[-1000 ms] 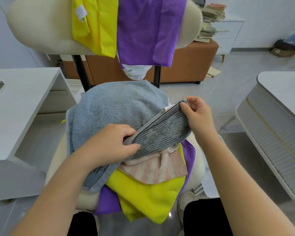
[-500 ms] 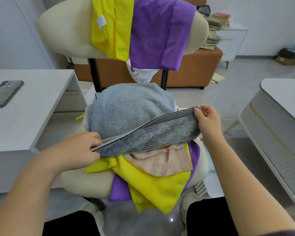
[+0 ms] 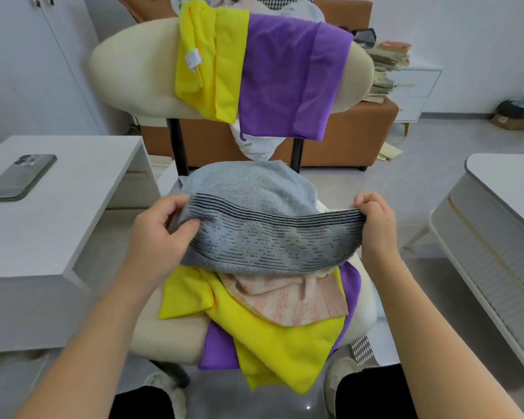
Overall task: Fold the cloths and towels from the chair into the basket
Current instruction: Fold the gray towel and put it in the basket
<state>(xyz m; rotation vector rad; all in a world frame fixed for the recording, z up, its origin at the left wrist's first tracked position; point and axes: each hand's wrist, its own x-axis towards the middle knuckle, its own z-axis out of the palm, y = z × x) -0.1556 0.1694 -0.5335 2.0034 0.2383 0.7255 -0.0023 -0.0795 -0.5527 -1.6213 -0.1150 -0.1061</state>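
1. Grey terry towel (image 3: pixel 270 240): thin black stripes, dark flecked motifs.
2. Pink woven towel (image 3: pixel 291 300): pale mottling, ribbed stripes.
3. Seat's yellow microfibre cloth (image 3: pixel 285 343), purple microfibre cloth (image 3: pixel 218 352): plain.
4. Backrest's yellow draped cloth (image 3: pixel 215 68), purple draped cloth (image 3: pixel 288 77): plain.
5. Padded chair (image 3: pixel 133 71): cream.

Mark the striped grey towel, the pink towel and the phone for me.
striped grey towel (image 3: pixel 266 237), head view, middle of its patterned band.
pink towel (image 3: pixel 288 297), head view, centre of its visible part.
phone (image 3: pixel 18 178), head view, middle of its back.

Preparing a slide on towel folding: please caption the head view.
Left grip and right grip pinch the ends of a grey striped towel over the cloth pile on a cream chair.
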